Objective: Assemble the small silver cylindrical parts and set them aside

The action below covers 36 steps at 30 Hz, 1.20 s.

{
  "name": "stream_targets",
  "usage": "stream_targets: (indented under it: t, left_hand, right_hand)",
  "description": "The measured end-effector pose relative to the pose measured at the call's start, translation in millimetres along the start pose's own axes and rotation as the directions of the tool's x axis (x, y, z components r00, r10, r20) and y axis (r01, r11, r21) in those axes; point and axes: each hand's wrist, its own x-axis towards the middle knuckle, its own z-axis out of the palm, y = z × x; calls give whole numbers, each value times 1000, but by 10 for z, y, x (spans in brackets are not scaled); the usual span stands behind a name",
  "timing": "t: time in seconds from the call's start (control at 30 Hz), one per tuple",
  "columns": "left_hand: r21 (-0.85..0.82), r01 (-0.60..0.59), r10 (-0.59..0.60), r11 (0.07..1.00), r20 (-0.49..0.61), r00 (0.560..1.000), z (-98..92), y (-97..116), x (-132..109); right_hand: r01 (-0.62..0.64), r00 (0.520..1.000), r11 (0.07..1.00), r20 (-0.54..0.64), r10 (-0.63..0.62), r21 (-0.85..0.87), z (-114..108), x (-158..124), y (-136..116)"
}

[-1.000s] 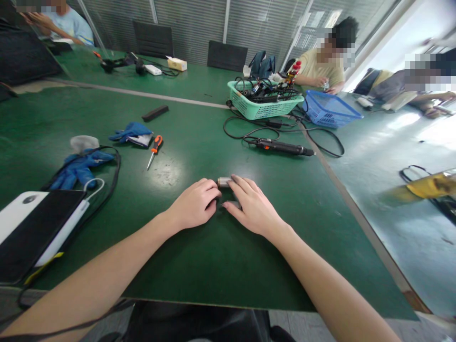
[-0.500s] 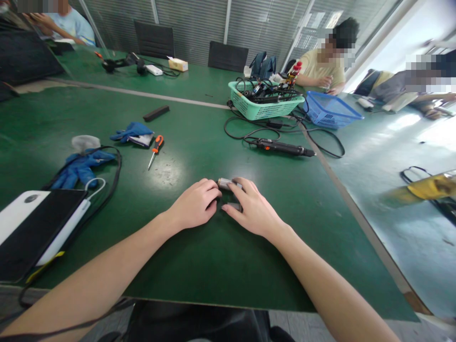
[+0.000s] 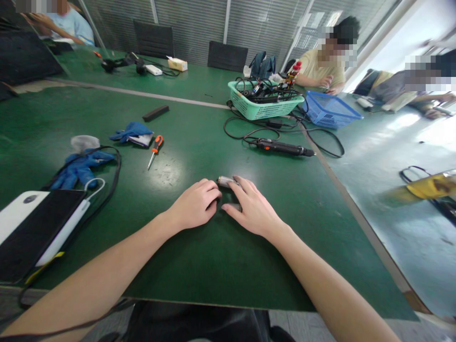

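Note:
Near the middle of the green table, my right hand [image 3: 253, 207] lies over a small silver metal cylinder [image 3: 224, 181] with a brass-coloured end. Its fingers rest on the cylinder, and the thumb touches a grey metal piece [image 3: 234, 206] beneath the palm. Whether the two are one object I cannot tell, since the hand covers most of them. My left hand [image 3: 195, 204] is just to the left, its fingers curled inward close to the cylinder's end. Anything inside those fingers is hidden.
Ahead lie an orange-black screwdriver [image 3: 156, 151], blue gloves [image 3: 80, 168] and a corded black electric screwdriver [image 3: 285, 148]. A green basket [image 3: 265, 111] of cables stands beside a blue basket [image 3: 331, 114]. At left are a black-and-white device [image 3: 39, 232] and a cable. People sit across the table.

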Motion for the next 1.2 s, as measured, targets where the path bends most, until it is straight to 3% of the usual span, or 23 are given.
stream_targets:
  t: [0.5, 0.83, 0.9, 1.1, 1.2]
  left_hand:
    - [5, 1, -1, 1000, 8, 1000, 5, -5, 0]
    - [31, 7, -7, 999, 18, 1000, 9, 5, -13]
    - [39, 4, -5, 999, 27, 1000, 5, 5, -7]
    - [31, -2, 1, 1000, 38, 999, -5, 10, 6]
    - [28, -2, 1, 1000, 38, 999, -1, 10, 6]
  right_hand:
    - [-19, 1000, 1000, 17, 19, -8, -23, -1, -21]
    - [89, 980, 996, -180, -86, 10, -91, 10, -3]
    - [116, 984, 993, -140, -113, 14, -97, 9, -11]
    - [210, 965, 978, 157, -210, 20, -133, -5, -34]
    - [200, 963, 980, 183, -198, 5, -119, 1, -25]
